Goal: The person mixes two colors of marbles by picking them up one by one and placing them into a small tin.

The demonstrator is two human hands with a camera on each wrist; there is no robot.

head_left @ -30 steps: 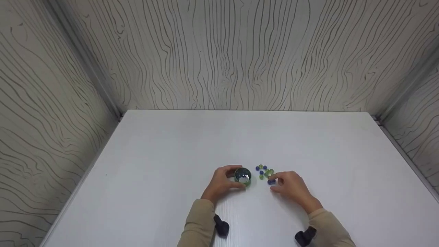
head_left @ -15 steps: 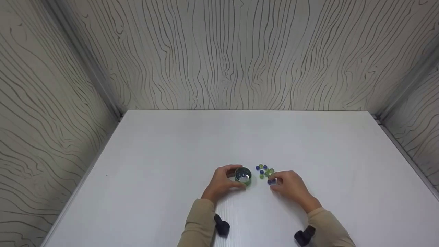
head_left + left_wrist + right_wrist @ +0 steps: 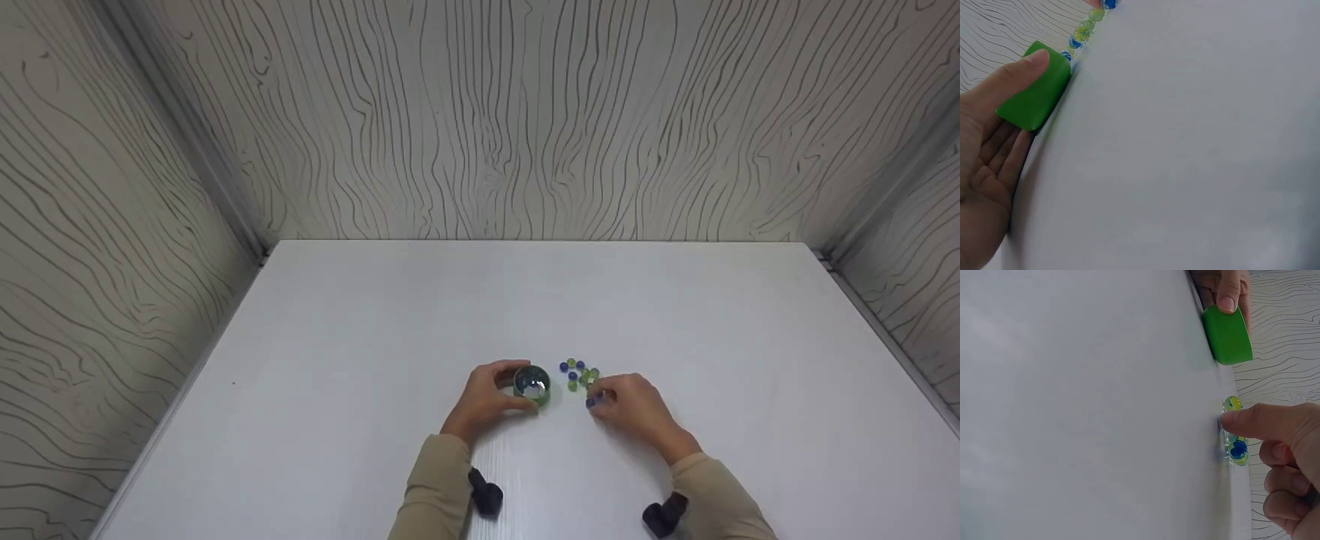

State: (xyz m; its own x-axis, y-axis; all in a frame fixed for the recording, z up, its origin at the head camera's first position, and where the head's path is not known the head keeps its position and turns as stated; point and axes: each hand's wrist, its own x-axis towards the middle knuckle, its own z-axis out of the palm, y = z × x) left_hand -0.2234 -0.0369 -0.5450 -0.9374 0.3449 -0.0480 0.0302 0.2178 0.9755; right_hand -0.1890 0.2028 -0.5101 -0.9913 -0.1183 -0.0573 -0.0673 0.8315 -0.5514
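While dark wavy lines like wood grain run over the pale walls (image 3: 480, 120), the table (image 3: 375, 322) below is flat and white. Tan cloth sleeves (image 3: 435, 487) come in from the near side. The left hand (image 3: 480, 401) holds a green cup (image 3: 1227, 337), thumb on the near side, fingers on the far side. The right hand (image 3: 637, 405) has its thumb and pointing finger close together, a narrow gap. A chunky black piece (image 3: 489, 501) sits by each wrist. The cup is round and smooth, dark and shiny inside, just left of some glassy marbles (image 3: 584, 381), green and blue balls in a loose bunch. One blue marble (image 3: 591, 403) is between the right thumb and finger; I cannot tell if it is pinched.
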